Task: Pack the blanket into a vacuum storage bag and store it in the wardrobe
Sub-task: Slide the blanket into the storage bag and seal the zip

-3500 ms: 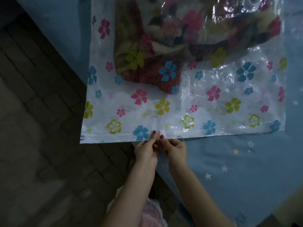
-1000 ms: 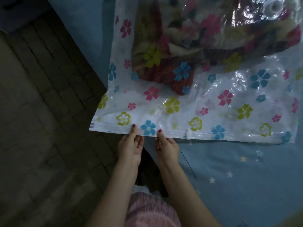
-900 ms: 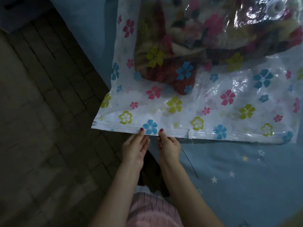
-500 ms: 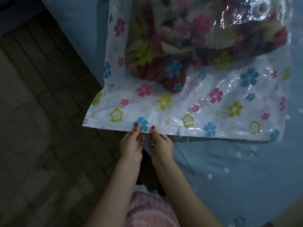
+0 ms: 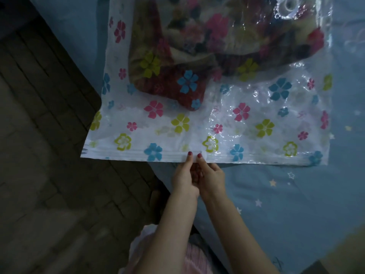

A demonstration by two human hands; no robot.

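Note:
A clear vacuum storage bag printed with coloured flowers lies on the blue bed. Inside it sits the folded blanket, dark red and floral. A round valve shows on the bag's top at the far right. The bag's zip edge faces me and its left corner hangs over the bed's edge. My left hand and my right hand are side by side, each pinching the zip edge near its middle, thumbs on top.
The bed sheet is blue with small stars and fills the right side. A dark brick-patterned floor lies to the left. Pink clothing shows at the bottom between my arms.
Both hands have slid right along the zip edge and come close together, thumbs almost touching. The view has shifted slightly; the bag lies as before.

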